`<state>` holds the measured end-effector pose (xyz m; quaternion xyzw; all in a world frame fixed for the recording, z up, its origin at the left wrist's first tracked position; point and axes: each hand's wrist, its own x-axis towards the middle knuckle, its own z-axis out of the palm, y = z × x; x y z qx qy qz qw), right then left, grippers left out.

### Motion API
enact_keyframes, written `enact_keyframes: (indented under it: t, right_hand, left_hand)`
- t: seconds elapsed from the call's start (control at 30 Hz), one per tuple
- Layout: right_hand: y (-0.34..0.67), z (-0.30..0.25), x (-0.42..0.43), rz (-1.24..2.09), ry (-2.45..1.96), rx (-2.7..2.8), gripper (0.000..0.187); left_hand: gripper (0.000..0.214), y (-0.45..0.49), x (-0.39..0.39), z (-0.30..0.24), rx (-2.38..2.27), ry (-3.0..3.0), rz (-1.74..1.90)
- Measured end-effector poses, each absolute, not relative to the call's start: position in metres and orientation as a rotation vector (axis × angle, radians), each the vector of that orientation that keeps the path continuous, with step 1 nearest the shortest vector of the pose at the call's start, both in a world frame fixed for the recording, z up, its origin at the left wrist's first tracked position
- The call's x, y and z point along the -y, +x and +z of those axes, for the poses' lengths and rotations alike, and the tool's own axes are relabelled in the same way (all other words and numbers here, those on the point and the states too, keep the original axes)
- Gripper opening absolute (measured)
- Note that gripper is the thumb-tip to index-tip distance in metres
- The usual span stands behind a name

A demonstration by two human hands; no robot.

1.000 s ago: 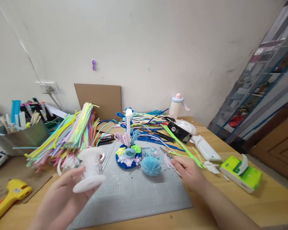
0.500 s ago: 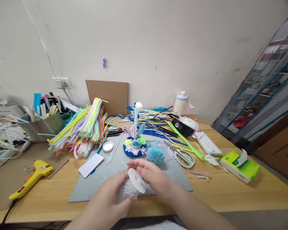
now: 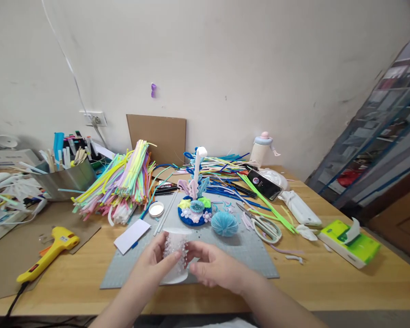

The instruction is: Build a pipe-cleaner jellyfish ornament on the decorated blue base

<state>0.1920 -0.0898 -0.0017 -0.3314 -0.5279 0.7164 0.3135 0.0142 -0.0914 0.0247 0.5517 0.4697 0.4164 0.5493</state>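
Observation:
A white spool of clear bead string [image 3: 175, 250] lies sideways over the front of the grey cutting mat, its pale discs at the far and near ends. My left hand [image 3: 154, 256] is closed around its left side, thumb across the beads. On the other side, my right hand [image 3: 213, 266] has curled fingers at the beads' right edge; any strand between them is too small to see. Just beyond stands a blue round base [image 3: 191, 221] with pipe-cleaner flowers and a white upright stem [image 3: 197, 168]. A light-blue fluffy ball [image 3: 224, 223] sits to its right.
Scissors [image 3: 267, 229], a phone [image 3: 264, 184] and a green tissue pack [image 3: 350, 243] lie on the right. Leftward are a yellow glue gun [image 3: 49, 253], a white card [image 3: 132, 235], a small round lid [image 3: 156, 209] and bundled pipe cleaners [image 3: 126, 177]. A bottle [image 3: 260, 150] stands behind.
The spool has turned from tilted, one disc facing up, to lying with its beads showing between both discs. My right hand's fingers have moved from above the disc to the beads' side.

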Motion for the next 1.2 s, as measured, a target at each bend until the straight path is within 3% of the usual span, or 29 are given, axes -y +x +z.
enact_keyframes:
  t: [0.1,0.2,0.37,0.57,0.7,0.93,1.2]
  right_hand:
    - [0.191,-0.005,0.092,1.699,-0.956,1.454,0.033]
    - [0.196,-0.001,0.097,1.705,-0.924,1.432,0.033]
    - [0.211,0.020,0.099,1.711,-0.738,1.337,0.030]
    - [0.216,0.038,0.098,1.752,-0.694,1.256,0.026]
    - [0.212,0.048,0.105,1.699,-0.683,1.466,0.025]
    - [0.230,0.055,0.085,1.664,-0.607,0.769,0.019]
    - [0.252,0.041,0.076,1.795,-0.692,0.742,0.014]
  left_hand:
    - [0.050,0.014,0.086,0.014,-1.189,1.152,1.027]
    - [0.057,0.006,0.081,0.008,-1.372,1.234,1.056]
    - [0.042,-0.007,0.080,0.012,-1.591,1.841,0.881]
    - [0.041,-0.009,0.085,0.035,-1.686,2.488,0.459]
    - [0.040,0.000,0.087,0.049,-1.744,2.536,0.329]
    - [0.048,-0.001,0.095,0.052,-1.502,2.621,0.390]
    - [0.059,-0.012,0.091,0.031,-1.541,2.630,0.352]
